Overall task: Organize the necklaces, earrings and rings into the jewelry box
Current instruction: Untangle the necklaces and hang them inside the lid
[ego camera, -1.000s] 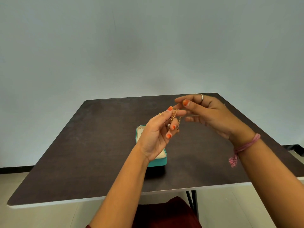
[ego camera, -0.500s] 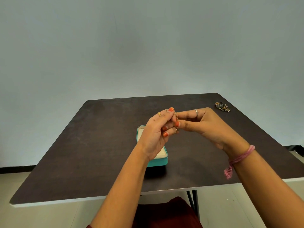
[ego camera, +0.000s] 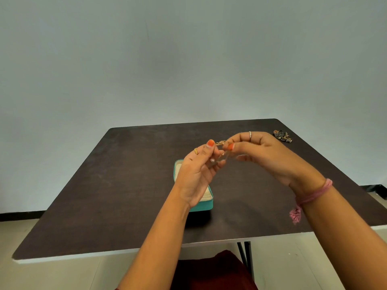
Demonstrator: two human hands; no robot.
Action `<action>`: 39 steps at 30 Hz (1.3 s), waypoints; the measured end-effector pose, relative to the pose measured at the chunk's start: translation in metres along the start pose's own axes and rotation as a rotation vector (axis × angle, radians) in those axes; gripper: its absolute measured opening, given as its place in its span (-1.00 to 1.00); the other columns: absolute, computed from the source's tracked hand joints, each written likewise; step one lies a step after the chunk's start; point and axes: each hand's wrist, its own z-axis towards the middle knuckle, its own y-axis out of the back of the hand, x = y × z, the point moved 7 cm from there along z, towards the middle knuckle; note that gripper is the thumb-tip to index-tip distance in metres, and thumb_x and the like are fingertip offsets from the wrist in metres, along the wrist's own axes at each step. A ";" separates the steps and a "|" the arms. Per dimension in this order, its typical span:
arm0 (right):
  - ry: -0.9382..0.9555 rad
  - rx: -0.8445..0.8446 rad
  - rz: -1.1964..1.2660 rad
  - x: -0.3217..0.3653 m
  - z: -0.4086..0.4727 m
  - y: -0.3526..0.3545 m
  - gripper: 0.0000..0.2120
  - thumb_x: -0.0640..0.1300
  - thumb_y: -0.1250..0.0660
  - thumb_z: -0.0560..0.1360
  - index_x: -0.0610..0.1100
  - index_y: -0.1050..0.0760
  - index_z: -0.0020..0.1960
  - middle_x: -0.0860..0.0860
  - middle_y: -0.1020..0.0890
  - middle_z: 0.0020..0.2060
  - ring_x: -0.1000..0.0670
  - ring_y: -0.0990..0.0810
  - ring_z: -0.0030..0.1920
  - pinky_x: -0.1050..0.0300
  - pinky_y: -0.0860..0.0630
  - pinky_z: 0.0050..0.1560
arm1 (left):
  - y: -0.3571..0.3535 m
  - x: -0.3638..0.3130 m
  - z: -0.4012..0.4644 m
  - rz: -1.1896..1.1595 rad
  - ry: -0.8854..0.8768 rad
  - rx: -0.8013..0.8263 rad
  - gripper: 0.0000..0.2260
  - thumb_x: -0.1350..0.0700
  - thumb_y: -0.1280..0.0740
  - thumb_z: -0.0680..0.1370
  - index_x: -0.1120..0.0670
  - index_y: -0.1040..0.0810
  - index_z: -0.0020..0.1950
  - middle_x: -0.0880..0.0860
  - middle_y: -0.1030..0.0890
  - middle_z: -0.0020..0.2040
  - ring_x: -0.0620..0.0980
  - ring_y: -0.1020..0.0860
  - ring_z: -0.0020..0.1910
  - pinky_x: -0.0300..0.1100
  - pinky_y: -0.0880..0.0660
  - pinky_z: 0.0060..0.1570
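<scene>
Jewelry box [ego camera: 206,206] sits on the dark table [ego camera: 125,185], right under the left hand [ego camera: 196,174], which covers most of it. Only its teal side, one corner near the wrist and a bit of the cream inside by the knuckles can be seen, so what lies in its compartments cannot be told. Both hands are held up over the table, close together, with their fingertips almost meeting. Between them is a small gold piece of jewelry [ego camera: 220,142]. The left hand pinches one end with its thumb and first finger, and its other fingers are curled in toward the palm. The right hand [ego camera: 263,155] pinches the other end with its thumb and first finger too. The piece is tiny and blurry, so it is hard to say if it is a chain or an earring, and a thin part seems to hang down between the hands. A gold ring [ego camera: 196,151] is on a left finger, and a silver ring [ego camera: 250,135] is on a right finger. A pink thread band [ego camera: 314,194] goes around the right wrist, with a little tassel hanging below it. Past the right hand, near the far edge of the table, lies a dark sparkly ornament [ego camera: 282,135], too small to make out. Both arms are cut off at the bottom.
</scene>
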 end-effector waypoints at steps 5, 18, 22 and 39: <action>-0.065 0.061 0.226 -0.002 0.005 0.000 -0.82 -0.12 -0.36 0.40 -0.16 -0.61 -0.04 -0.06 -0.66 -0.08 -0.01 -0.57 -0.05 0.06 -0.47 0.06 | 0.006 0.021 -0.006 -0.212 0.127 -0.054 -0.81 0.03 -0.33 0.44 0.09 -0.60 -0.31 0.08 -0.65 -0.14 0.03 -0.62 0.01 -0.21 -0.58 -0.15; -0.194 0.085 0.519 -0.017 0.007 -0.011 -0.87 -0.10 -0.39 0.41 -0.09 -0.62 -0.30 -0.01 -0.59 -0.35 0.17 -0.43 -0.47 0.21 -0.37 -0.23 | 0.010 0.019 -0.009 -0.206 0.090 -0.096 -0.64 0.19 -0.49 0.37 0.25 -0.53 0.11 0.16 -0.63 0.02 0.02 -0.59 0.01 -0.24 -0.59 -0.12; -0.237 0.063 0.509 -0.023 0.004 -0.011 -0.80 0.00 -0.38 0.36 -0.07 -0.58 -0.37 0.02 -0.55 -0.45 0.17 -0.42 -0.50 0.25 -0.40 -0.28 | 0.007 0.014 -0.009 -0.125 0.059 -0.038 -0.84 0.18 -0.34 0.44 0.21 -0.53 -0.02 0.05 -0.63 -0.18 -0.10 -0.59 -0.18 -0.27 -0.58 -0.17; -0.011 0.174 -0.048 -0.005 -0.006 -0.008 -0.76 0.04 -0.37 0.39 -0.11 -0.67 -0.12 -0.13 -0.69 -0.22 0.09 -0.57 -0.26 0.28 -0.37 -0.29 | -0.004 -0.002 -0.009 0.290 0.085 0.066 -0.87 0.14 -0.20 0.60 0.12 -0.51 -0.07 -0.03 -0.53 -0.33 -0.15 -0.49 -0.34 -0.30 -0.37 -0.37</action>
